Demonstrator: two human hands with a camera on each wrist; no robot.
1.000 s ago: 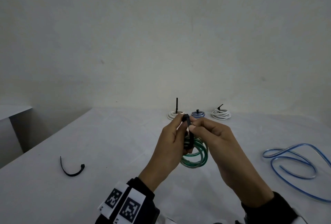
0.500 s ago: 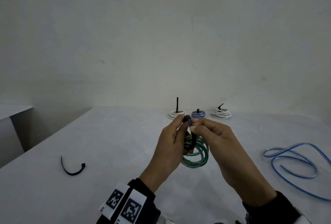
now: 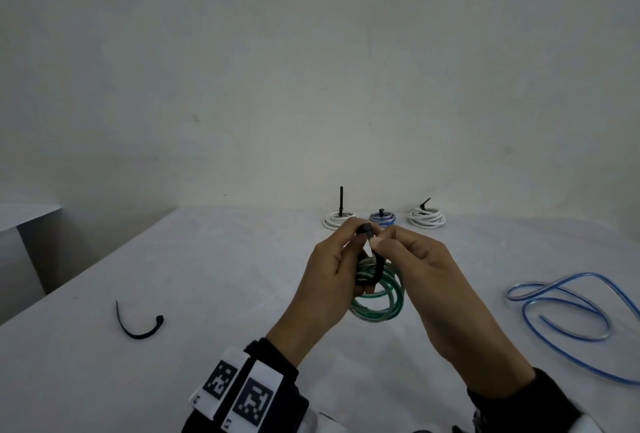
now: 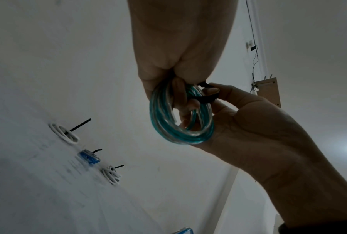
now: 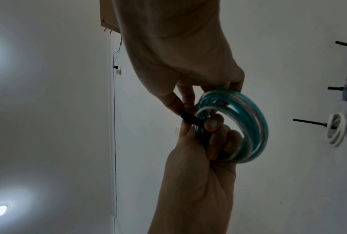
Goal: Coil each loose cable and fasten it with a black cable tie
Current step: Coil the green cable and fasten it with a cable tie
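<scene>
Our fingers (image 3: 375, 242) of both hands pinch the black cable tie (image 3: 378, 268) around the green coil (image 3: 381, 304), held above the worktop (image 3: 207, 277). From the left wrist, the left hand (image 4: 180, 63) grips the coil. From the right wrist, the right hand (image 5: 178, 63) pinches the tie.

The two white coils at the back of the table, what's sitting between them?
In the head view, a small tied blue coil sits between the left white coil and the right white coil, its black tie sticking up.
</scene>
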